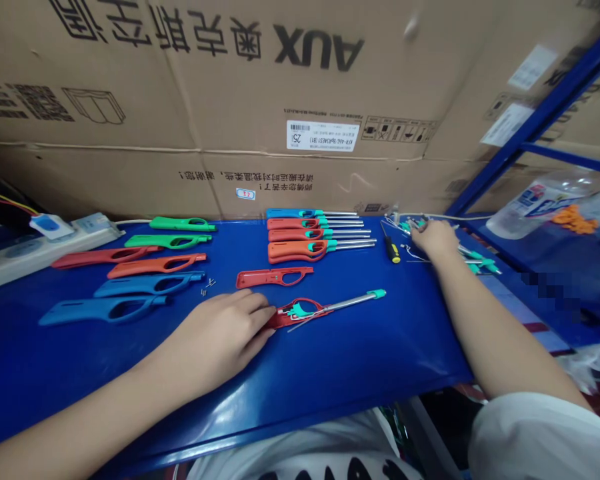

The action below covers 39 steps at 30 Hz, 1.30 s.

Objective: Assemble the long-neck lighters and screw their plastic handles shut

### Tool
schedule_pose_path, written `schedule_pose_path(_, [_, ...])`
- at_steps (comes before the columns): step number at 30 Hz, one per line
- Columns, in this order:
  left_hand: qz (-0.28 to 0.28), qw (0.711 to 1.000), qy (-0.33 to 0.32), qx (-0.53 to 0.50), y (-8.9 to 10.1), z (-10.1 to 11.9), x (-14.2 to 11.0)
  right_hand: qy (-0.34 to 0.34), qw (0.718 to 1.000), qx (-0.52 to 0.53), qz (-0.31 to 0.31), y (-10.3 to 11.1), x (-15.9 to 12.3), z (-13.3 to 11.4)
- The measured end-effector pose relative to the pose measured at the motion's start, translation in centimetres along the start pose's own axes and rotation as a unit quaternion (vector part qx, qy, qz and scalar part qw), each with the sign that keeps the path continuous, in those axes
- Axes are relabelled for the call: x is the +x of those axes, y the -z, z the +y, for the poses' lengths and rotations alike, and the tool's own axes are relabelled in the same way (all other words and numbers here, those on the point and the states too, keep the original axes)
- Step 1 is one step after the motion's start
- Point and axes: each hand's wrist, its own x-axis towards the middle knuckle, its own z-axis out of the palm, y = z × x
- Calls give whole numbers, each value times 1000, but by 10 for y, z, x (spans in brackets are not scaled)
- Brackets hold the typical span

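My left hand point(235, 327) is closed around the handle end of an opened red lighter half point(325, 313). In that half lie a green trigger, a thin wire and a long metal tube with a green tip, pointing right. Just behind it rests a loose red lighter half point(275, 277). At the right, my right hand point(435, 239) reaches into a pile of metal tubes with green parts point(480, 261). Its fingers are bent together among the parts, and what they pinch is hidden. A black and yellow screwdriver point(393, 250) lies left of this hand.
Several long-tube lighters point(297, 250) lie in a row at the back. Green, red, orange and blue handle halves point(130, 310) are at the left, near small metal pins point(207, 287) and a power strip point(50, 250). A clear bottle point(535, 200) is at the right. Cardboard point(220, 100) walls the back.
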Motion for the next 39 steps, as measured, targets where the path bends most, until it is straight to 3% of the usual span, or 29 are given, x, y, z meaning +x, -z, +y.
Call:
schedule_pose_path(4, [13, 1000, 0, 16, -2, -1, 0, 36, 998, 40, -22, 2, 0, 3])
schedule_pose_path(7, [19, 999, -2, 26, -4, -2, 0, 19, 999, 33, -27, -3, 4, 4])
schedule_pose_path(10, [5, 999, 2, 32, -3, -3, 1, 3, 1000, 10, -11, -10, 8, 3])
schedule_pose_path(14, [-1, 999, 3, 32, -2, -3, 1, 29, 999, -15, 22, -21, 12, 0])
schedule_pose_path(18, [2, 1000, 1, 29, -3, -4, 1, 48, 998, -35, 14, -27, 14, -2])
schedule_pose_path(29, [-14, 1000, 7, 27, -1, -3, 0, -13, 1000, -4, 21, -38, 27, 4])
schedule_pose_path(34, [-12, 1000, 7, 24, -3, -3, 1, -5, 999, 17, 33, -34, 23, 1])
schedule_pose_path(39, [-5, 1000, 16, 0, -3, -3, 1, 60, 994, 60, 73, -13, 11, -12])
